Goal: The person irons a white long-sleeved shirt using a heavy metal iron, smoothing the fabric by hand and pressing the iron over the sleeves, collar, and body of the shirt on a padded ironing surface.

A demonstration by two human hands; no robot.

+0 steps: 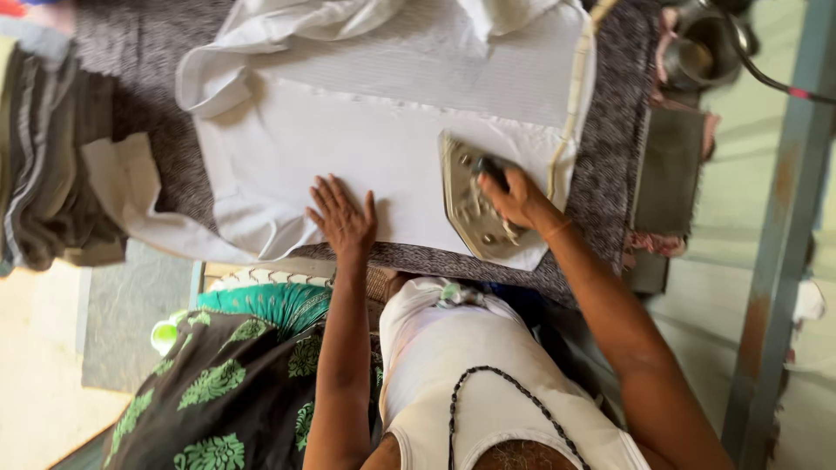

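Surface: speckled dark grey padded cover (pixel 610 165) on the table, green-painted metal post (pixel 779 261) off to the right side, pale floor past it

Garment: white shirt (pixel 348 148) spread flat over the cover – the upper part is bunched up, the lower panel is smooth

Iron: heavy metal iron (pixel 466 204) sitting on the shirt's right part, right under the right grip, near the yellowish seam edge (pixel 570 113)

Right grip: right hand (pixel 514 198) wrapped shut around the iron's dark handle (pixel 492 170), fingers curled over it

Left grip: left hand (pixel 342 218) flat on the cloth with fingers spread, holding nothing, just pinning the panel down – well to the left of the iron

Step in hand: looks like mid-pressing to me, one hand steering the iron, the other keeping the fabric taut

Next move calls for: I'd say a steady slide along the panel, flat hand kept clear of the sole, cloth kept tight so no crease gets pressed in

Iron axis: long axis runs roughly up-down in the picture, tilted a bit, so across the shirt rather than toward the flat hand

Iron point: narrow tip seems to aim at the person's body, broad heel away from them – handle hides some of it, so not fully sure

Nearby stuff: folded dark clothes (pixel 43 165) far left of the flat hand, a metal pot (pixel 697 48) beyond the right grip at the table's far corner
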